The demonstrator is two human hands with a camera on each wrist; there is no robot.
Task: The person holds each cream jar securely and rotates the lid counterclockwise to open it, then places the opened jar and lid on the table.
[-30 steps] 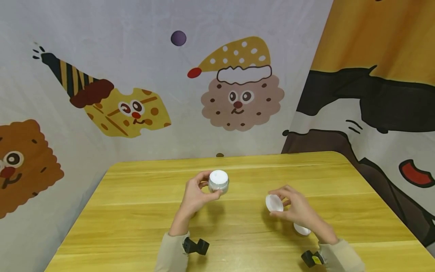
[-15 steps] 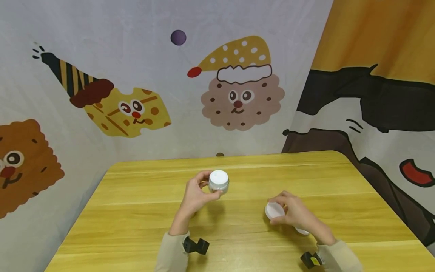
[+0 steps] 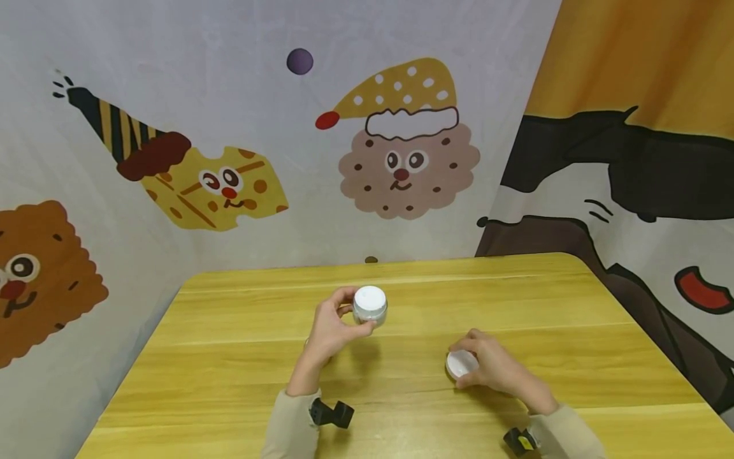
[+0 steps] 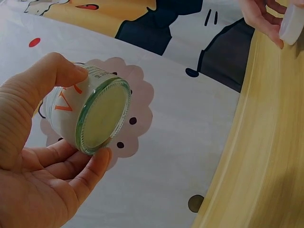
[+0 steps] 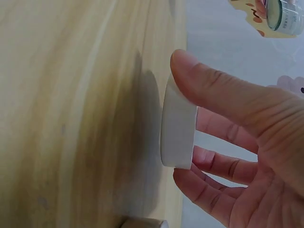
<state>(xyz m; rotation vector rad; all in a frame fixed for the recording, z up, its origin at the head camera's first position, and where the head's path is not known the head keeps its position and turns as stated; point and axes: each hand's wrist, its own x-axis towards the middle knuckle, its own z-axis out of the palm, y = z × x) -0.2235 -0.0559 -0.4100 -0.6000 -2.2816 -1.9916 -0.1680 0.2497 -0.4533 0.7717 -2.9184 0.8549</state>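
My left hand [image 3: 331, 328] holds a small glass cream jar [image 3: 369, 306] raised above the table, thumb on one side and fingers on the other. Its top looks white in the head view; the left wrist view shows the greenish glass base [image 4: 105, 114] and orange lettering on the side. To the right and lower, my right hand [image 3: 493, 366] pinches a round white lid [image 3: 461, 364] by its rim. The right wrist view has this lid [image 5: 178, 128] on edge, close to the tabletop. Whether it touches the wood, I cannot tell.
A wooden table [image 3: 241, 395] lies under both hands, with a cartoon-printed cloth [image 3: 241, 76] behind it. At the bottom of the right wrist view is part of a small dark-sided object [image 5: 145, 223]. Something small is mostly hidden behind my left wrist.
My right hand has lowered the lid and tipped it flatter. A second white disc near that hand's wrist is now hidden in the head view. The left hand and jar have hardly moved.
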